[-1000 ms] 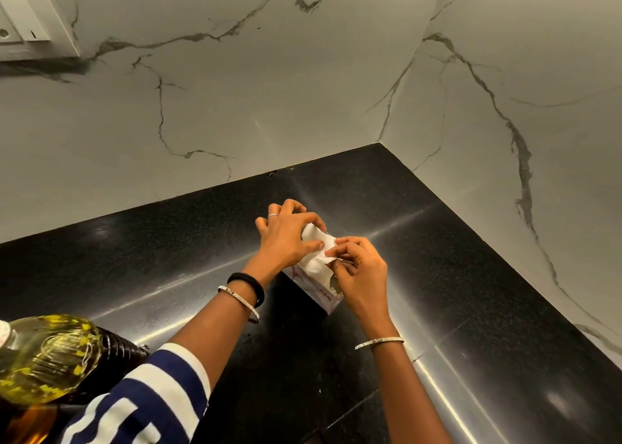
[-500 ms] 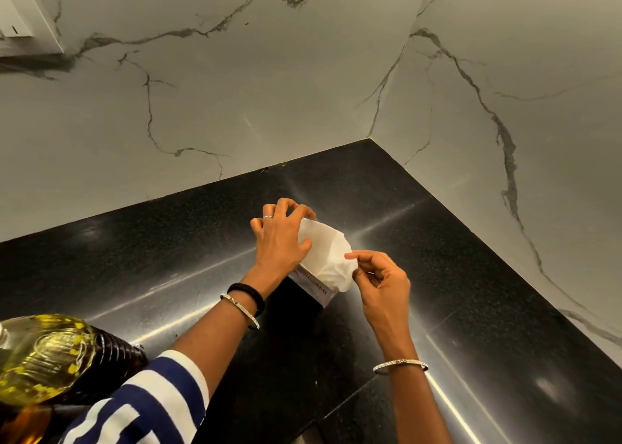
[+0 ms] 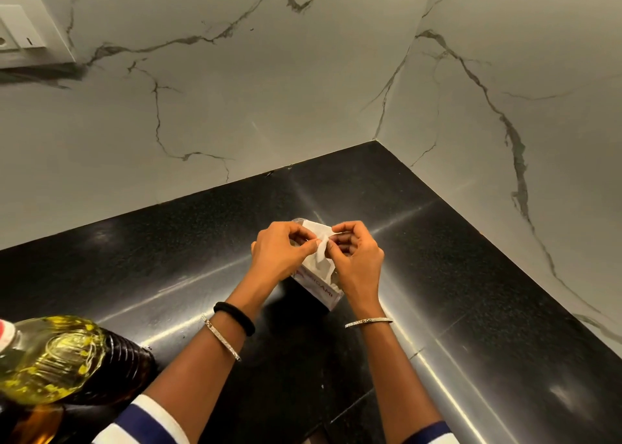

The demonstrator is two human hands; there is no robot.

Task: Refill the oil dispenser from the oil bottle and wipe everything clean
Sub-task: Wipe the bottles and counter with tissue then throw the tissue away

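Note:
A white tissue pack (image 3: 319, 289) with red lettering stands on the black countertop (image 3: 454, 275) near the corner. A white tissue (image 3: 321, 246) sticks up from its top. My left hand (image 3: 282, 251) and my right hand (image 3: 356, 258) hover over the pack, and both pinch the tissue between thumb and fingers. The oil bottle (image 3: 50, 356), clear plastic with yellow oil and a red-and-white cap, is at the lower left edge. No dispenser is visible.
Grey-veined marble walls (image 3: 269, 90) meet in a corner behind the pack. A white switch plate (image 3: 23, 36) is on the wall at the upper left. A dark ribbed container (image 3: 124, 359) stands against the oil bottle.
The large pulled-out tissue of half a second ago is gone from view. My right hand has come back over the pack, and both hands now pinch a smaller piece of tissue at the top.

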